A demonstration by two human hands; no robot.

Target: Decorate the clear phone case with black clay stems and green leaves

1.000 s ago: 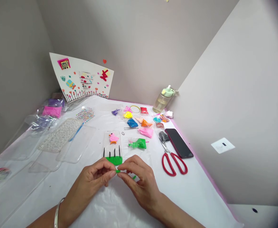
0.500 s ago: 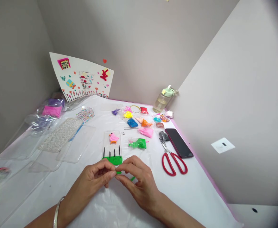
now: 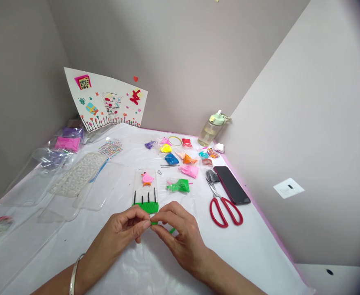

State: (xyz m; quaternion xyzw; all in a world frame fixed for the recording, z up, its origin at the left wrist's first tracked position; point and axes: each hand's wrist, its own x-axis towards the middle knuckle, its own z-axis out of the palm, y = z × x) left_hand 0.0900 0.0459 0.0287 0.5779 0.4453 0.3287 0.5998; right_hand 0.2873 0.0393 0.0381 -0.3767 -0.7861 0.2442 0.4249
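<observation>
While a person works at a white-sheeted table (image 3: 254, 246) in a corner of pale grey walls (image 3: 180, 61), a stiff white card (image 3: 106, 100) decorated with paper cut-outs and drawn flowers leans against the far wall. Bagged modelling clay (image 3: 171, 159) in pink, yellow, blue, orange and red lies scattered toward the back, near a clear plastic water bottle (image 3: 212, 130) with a mint-green cap, while red-handled steel scissors (image 3: 224, 211) lie beside a black smartphone (image 3: 231, 185). Nearest the hands, a clear plastic phone case (image 3: 144, 184) lies flat, bearing a pink clay bird (image 3: 147, 178) and a bright green clay strip (image 3: 146, 207) set with thin black blades. Just below that strip, a short green clay roll (image 3: 154, 223) sits between the hands, its long axis running roughly sideways across the view and its free end pointing toward the right hand. The left hand (image 3: 123, 225), a metal bangle (image 3: 74, 274) at its wrist, pinches the roll narrowly between thumb and fingers, while the right hand (image 3: 180, 241) curves in tight against the roll's other end. A small green clay sliver (image 3: 172, 231) shows beneath the right hand's fingers.
</observation>
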